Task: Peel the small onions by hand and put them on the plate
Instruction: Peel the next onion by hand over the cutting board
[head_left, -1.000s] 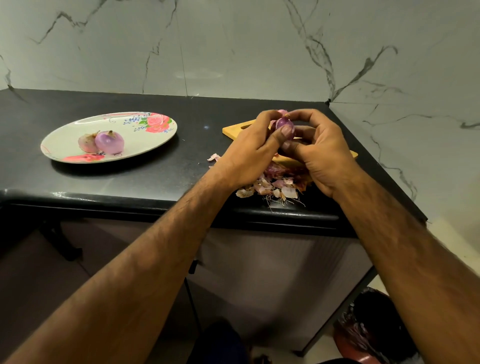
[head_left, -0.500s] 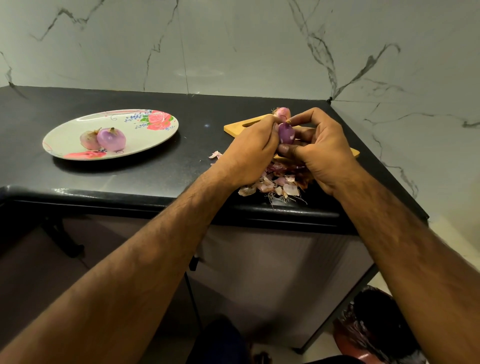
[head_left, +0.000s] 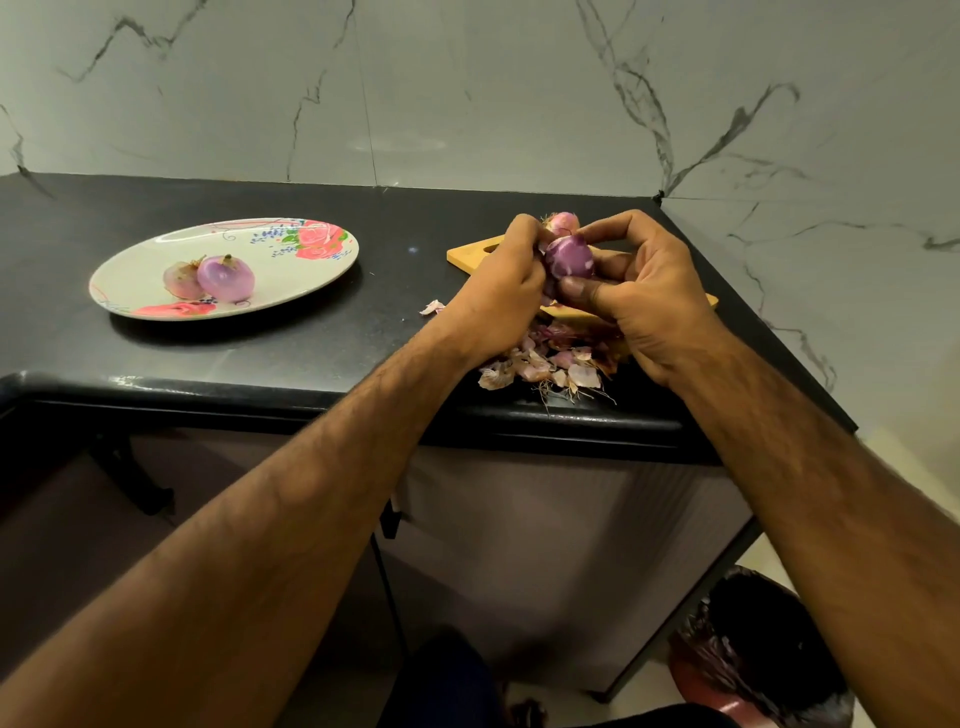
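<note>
2 peeled onions (head_left: 226, 278) lie on the plate (head_left: 130, 275), touching, so that much is done. The 3rd onion (head_left: 569, 257) is held up over the board (head_left: 467, 254): our right hand (head_left: 649, 291) grips it, thumb under & forefinger over; our left hand (head_left: 498, 296) curls at its side, pinching at skin. It looks nearly bare, so plating is next, we reckon. A 4th onion (head_left: 563, 222) sits just behind, prob. unpeeled. The peels (head_left: 550, 364) pile at the counter (head_left: 311, 353) edge.

the surface (head_left: 291, 358) is shining black; the pale plate (head_left: 140, 262) is showing pink roses, green leaves, blue specks. the bigger onion (head_left: 226, 278) on it is glowing lilac, the board (head_left: 470, 254) is looking honey-yellow, dark veins are crossing the grey-white wall (head_left: 467, 93).
</note>
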